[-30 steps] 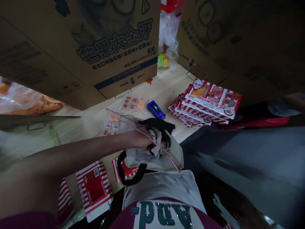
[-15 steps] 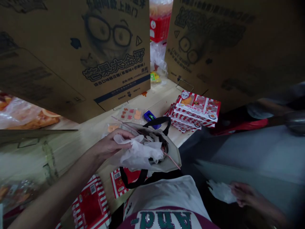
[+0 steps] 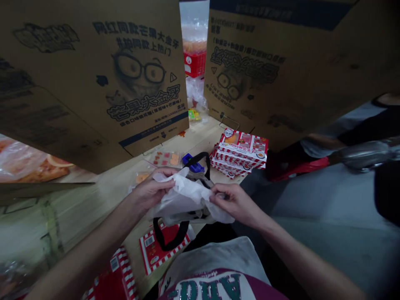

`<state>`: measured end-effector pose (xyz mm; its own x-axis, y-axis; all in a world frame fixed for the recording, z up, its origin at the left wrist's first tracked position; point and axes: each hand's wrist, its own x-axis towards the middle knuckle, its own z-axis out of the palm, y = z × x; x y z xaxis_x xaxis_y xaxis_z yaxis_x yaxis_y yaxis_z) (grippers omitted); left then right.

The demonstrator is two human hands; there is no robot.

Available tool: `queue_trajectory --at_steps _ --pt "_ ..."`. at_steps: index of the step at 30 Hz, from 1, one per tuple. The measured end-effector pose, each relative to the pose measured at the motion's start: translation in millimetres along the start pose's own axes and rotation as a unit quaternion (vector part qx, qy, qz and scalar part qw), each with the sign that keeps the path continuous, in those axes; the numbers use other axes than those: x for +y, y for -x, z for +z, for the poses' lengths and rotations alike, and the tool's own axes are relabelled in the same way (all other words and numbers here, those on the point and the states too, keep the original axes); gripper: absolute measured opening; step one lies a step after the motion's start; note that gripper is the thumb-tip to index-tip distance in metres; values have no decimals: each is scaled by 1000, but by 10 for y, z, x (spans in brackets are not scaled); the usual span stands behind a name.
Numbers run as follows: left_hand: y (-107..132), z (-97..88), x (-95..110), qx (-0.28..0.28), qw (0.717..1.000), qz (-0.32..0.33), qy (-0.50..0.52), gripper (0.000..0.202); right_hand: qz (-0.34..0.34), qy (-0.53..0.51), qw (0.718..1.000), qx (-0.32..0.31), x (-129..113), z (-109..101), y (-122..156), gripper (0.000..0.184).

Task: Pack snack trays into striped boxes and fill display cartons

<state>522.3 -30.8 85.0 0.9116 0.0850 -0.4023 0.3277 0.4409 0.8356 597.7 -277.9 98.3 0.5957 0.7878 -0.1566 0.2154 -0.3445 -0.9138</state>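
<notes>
In the head view, my left hand [image 3: 152, 191] and my right hand [image 3: 235, 203] both pinch a crumpled, thin white plastic bag [image 3: 187, 199] from either side. Below it sits a pale canvas tote bag [image 3: 200, 214] with black handles, one arched up at the far side [image 3: 200, 160] and one hanging near me [image 3: 170, 237]. The white plastic hides most of the tote's opening. A blue stapler-like object [image 3: 193, 163] lies just beyond the far handle, partly covered by it.
Large printed cardboard sheets [image 3: 93, 83] stand at the back. On the pale wooden table [image 3: 200, 137] are a stack of red-and-white striped boxes [image 3: 240, 150], a packet of orange sweets [image 3: 165, 158] and flat striped cartons [image 3: 162, 250]. A person's arm [image 3: 325, 141] shows at right.
My right hand has come up from the lower right, bringing white plastic to join the bag in my left hand. Both hands now hold it above the tote. The view has shifted.
</notes>
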Motion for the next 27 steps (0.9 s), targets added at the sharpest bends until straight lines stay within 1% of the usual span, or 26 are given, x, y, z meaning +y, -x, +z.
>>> queue_trajectory --at_steps 2,3,4,5,7,8,9,10,11,13,14,15,16,17,19,21,23,25,26,27 --pt "32 -26 49 -7 998 17 -68 32 -4 -22 999 29 55 -73 34 26" --pt "55 -43 72 -11 991 33 -131 30 0 -33 998 49 86 -143 84 27" --pt "82 -57 87 -7 975 58 -214 28 10 -43 997 70 119 -221 146 28" --pt "109 -66 91 0 948 88 -307 26 27 -51 994 90 152 -294 210 29" --pt "151 -53 57 0 867 149 -475 22 67 -63 989 115 216 -392 318 31" --pt "159 -28 19 -13 828 167 -536 21 85 -68 987 115 244 -410 353 31" --pt "154 6 -29 -41 793 173 -582 22 98 -71 987 106 267 -410 374 32" --pt "135 48 -85 -81 765 170 -616 24 106 -73 987 93 285 -396 383 33" --pt "104 92 -144 -128 739 162 -641 26 111 -72 988 82 298 -378 384 33" --pt "22 174 -262 -222 689 140 -675 28 114 -68 988 80 311 -358 382 35" --pt "-20 206 -319 -257 669 131 -685 27 116 -66 987 88 317 -366 390 36" --pt "-55 230 -373 -280 656 124 -690 26 119 -66 986 100 327 -387 408 37" --pt "-81 245 -425 -292 651 120 -691 24 126 -67 983 115 342 -421 437 38" --pt "-98 253 -476 -296 652 122 -687 25 134 -69 980 129 365 -462 475 38" --pt "-113 257 -576 -299 673 141 -662 33 154 -78 972 159 432 -545 570 37" --pt "-127 264 -672 -308 704 165 -619 40 175 -93 962 188 515 -601 661 37" --pt "-157 306 -757 -278 740 174 -587 44 194 -110 953 205 594 -618 726 37" --pt "-189 387 -816 -237 765 174 -573 48 209 -126 947 209 656 -613 761 38" --pt "-196 432 -828 -223 770 180 -570 42 214 -133 945 210 680 -610 773 38" --pt "-192 469 -827 -220 770 189 -569 32 217 -138 943 210 700 -612 786 38"
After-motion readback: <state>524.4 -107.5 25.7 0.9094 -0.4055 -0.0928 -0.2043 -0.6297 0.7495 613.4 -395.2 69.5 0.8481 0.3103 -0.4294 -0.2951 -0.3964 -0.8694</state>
